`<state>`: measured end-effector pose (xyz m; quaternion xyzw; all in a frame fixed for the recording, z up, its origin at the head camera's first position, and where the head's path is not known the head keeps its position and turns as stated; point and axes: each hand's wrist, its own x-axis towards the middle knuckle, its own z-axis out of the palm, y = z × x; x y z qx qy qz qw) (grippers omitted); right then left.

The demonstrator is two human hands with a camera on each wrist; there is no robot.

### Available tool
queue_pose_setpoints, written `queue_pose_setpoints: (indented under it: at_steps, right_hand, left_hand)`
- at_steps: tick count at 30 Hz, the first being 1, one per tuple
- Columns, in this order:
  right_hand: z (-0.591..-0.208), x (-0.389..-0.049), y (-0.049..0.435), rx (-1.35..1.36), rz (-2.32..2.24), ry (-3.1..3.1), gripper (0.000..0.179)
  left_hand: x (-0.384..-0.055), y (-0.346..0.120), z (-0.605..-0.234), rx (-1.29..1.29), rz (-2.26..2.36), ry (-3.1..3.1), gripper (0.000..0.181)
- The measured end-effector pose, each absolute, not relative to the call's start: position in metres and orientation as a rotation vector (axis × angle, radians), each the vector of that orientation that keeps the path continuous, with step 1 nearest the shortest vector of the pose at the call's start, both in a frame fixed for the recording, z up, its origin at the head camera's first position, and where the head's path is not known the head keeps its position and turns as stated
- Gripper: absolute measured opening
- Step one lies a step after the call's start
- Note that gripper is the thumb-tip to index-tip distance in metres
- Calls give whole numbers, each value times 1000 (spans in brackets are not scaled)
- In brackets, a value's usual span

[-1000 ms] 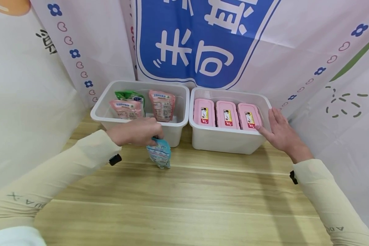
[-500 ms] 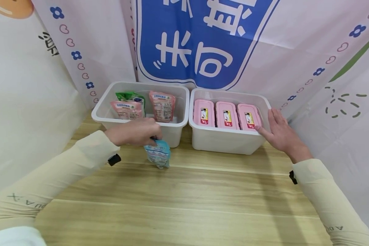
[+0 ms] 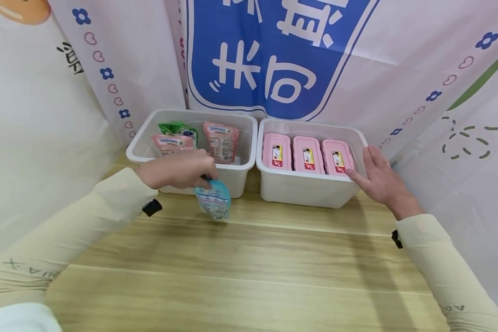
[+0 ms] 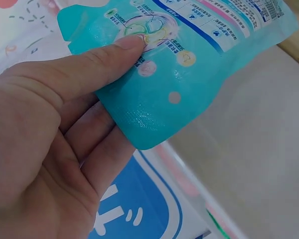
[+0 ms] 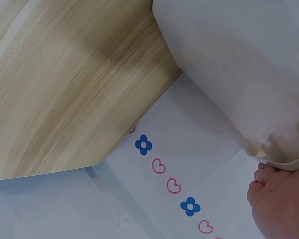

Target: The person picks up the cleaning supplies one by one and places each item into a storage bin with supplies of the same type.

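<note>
My left hand (image 3: 180,169) pinches a teal laundry refill pouch (image 3: 214,199) by its top corner, thumb on the printed face in the left wrist view. The pouch (image 4: 189,64) hangs over the table in front of the left white bin (image 3: 191,185). That bin holds two pink pouches, the right one (image 3: 222,143) leaning at its far side, and a green pouch (image 3: 178,129) behind the left one. My right hand (image 3: 379,182) rests at the right corner of the right white bin (image 3: 307,190), its fingers extended along the rim and thumb over the front edge.
Three pink lidded boxes (image 3: 308,154) stand in a row inside the right bin. Both bins sit side by side at the back of the wooden table (image 3: 249,267). A printed cloth (image 3: 377,69) hangs behind and along both sides.
My left hand has risen slightly, and the teal pouch's lower end has come up with it. The right hand stays at the bin rim.
</note>
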<state>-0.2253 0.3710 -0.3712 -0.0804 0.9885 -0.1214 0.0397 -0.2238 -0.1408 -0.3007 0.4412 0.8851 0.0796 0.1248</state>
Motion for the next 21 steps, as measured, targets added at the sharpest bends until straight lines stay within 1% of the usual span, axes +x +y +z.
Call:
queue_pose_setpoints:
  at_steps: [10,15,21]
  right_hand:
    - [-370,-224,370,-250,-396,3020,102]
    - [-369,-223,369,-255,-398,3022,101]
    - [-368,-222,368,-253,-402,3021,102]
  left_hand:
    - [-217,-148,-281,1305,204,2597,9]
    - [-213,-149,-268,1282,112,2645,10]
    - [-210,-151,-254,1235,116,2635,10]
